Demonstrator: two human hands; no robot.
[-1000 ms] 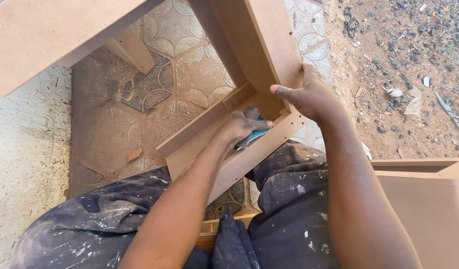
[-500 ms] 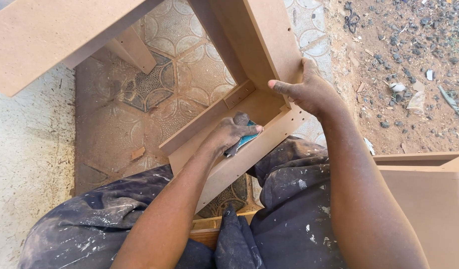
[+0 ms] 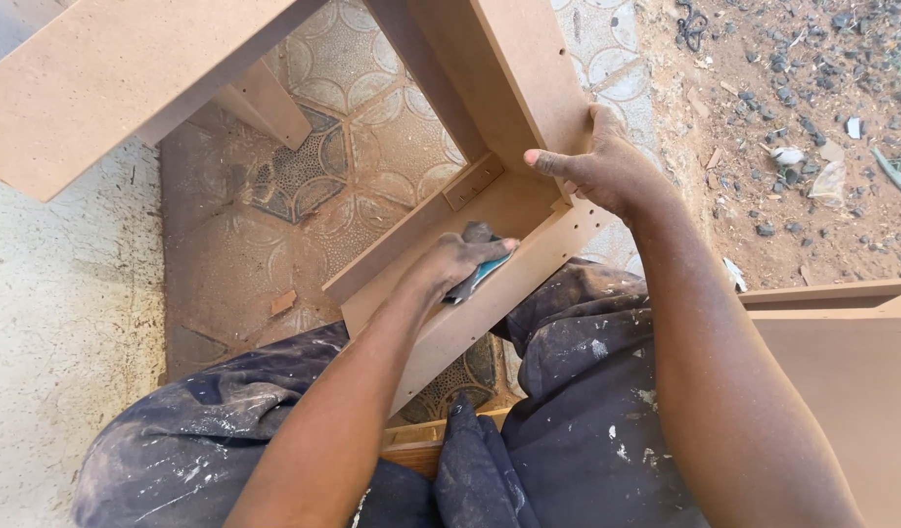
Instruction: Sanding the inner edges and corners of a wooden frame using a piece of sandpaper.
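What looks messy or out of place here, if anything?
Nothing looks broken. The left hand presses a folded blue-backed abrasive sheet on the fibreboard frame; the right hand grips its corner. Brown dust coats the patterned tiles, a small offcut lies there, and debris litters the dirt.

Left hand (image 3: pixel 460 262) flat, fingers pressed down, forearm stretched forward; right hand (image 3: pixel 602 166) clamped, thumb out, arm extended.

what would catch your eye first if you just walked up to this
The pale brown fibreboard frame fills the middle, propped over patterned floor tiles. The left hand presses a blue-backed sanding pad onto its lower rail, and the right hand grips the corner. Paint-spattered dark trousers fill the bottom.
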